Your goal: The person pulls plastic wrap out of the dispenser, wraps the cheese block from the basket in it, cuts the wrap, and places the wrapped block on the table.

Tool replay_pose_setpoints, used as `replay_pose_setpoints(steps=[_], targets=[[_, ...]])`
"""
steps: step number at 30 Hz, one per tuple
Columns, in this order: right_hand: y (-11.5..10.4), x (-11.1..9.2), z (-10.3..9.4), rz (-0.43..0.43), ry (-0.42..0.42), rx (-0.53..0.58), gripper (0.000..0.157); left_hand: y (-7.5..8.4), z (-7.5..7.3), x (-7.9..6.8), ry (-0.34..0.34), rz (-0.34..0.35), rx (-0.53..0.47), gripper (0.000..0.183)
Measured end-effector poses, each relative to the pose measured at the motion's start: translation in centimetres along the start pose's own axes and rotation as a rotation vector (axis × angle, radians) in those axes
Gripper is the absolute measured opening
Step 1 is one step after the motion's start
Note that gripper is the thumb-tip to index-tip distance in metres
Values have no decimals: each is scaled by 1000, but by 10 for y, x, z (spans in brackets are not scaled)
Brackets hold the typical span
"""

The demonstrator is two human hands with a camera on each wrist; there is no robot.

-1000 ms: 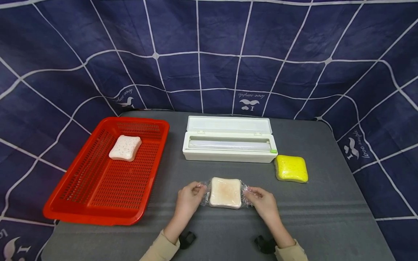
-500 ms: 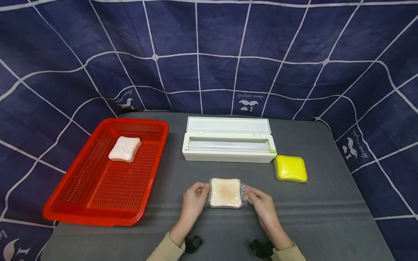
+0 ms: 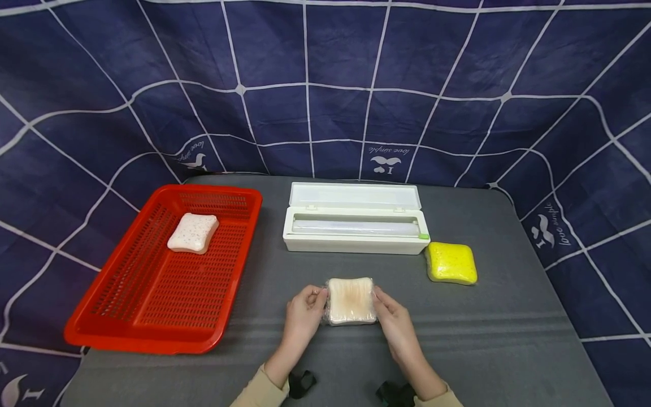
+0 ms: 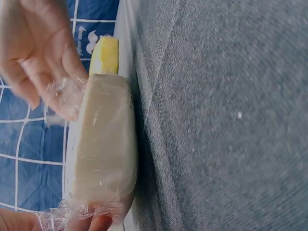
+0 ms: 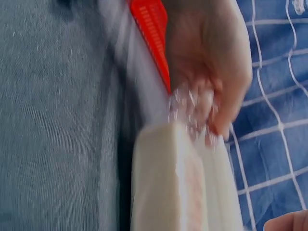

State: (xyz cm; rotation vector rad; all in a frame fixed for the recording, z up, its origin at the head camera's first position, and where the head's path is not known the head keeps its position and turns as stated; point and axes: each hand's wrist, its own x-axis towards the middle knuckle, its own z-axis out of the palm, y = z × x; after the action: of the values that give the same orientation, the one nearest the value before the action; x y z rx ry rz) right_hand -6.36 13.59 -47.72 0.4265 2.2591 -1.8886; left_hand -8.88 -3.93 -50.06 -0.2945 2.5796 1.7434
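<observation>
A thick, toast-shaped piece of bread (image 3: 351, 301) in clear plastic wrap (image 4: 67, 96) lies low over the grey table, in front of me. My left hand (image 3: 302, 316) pinches the crumpled wrap at its left end; the right wrist view shows this wrap bunched between left thumb and fingers. At the opposite end is my right hand (image 3: 395, 328), its fingertips right at the bread's edge. In the left wrist view the right hand's fingers look loosely extended, with loose film against them.
A red perforated basket (image 3: 224, 316) at left contains a speckled white toast-shaped piece (image 3: 193, 233). Behind the bread stands a white wrap dispenser (image 3: 356, 244), lid raised and film roll inside. A yellow toast-shaped block (image 3: 451, 263) sits to its right. Blue grid-patterned cloth (image 3: 335, 113) surrounds the table.
My right hand has moved left, in to the bread, and the loose wrap on that side is folded closer. My left hand has shifted slightly right, still pinching the other end.
</observation>
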Motion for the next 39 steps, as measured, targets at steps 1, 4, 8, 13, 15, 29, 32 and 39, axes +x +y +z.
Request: replay_pose_setpoints(steps=[1,4,8,13,15,29,32,39], targets=[[0,-2,4,-21,-8,-37,51,0,0,0,-1,0,1,17],[2,-6,19,-120,-23,-205,57,0,0,-1,-4,11,-1,17],[14,-11,42,-309,17,-516,60,-2,0,-1,-2,31,-6,16],[27,-12,56,-512,120,-807,57,-4,-1,0,-12,24,-9,16],[30,-12,58,-554,143,-868,57,-4,-1,0,-16,26,-9,16],[10,-4,13,-367,148,-520,52,4,-18,1,-3,102,138,13],[9,4,-3,-233,80,-414,55,8,-23,2,-15,95,81,15],[20,11,-8,-136,-120,-217,61,11,-22,4,-44,42,-18,19]])
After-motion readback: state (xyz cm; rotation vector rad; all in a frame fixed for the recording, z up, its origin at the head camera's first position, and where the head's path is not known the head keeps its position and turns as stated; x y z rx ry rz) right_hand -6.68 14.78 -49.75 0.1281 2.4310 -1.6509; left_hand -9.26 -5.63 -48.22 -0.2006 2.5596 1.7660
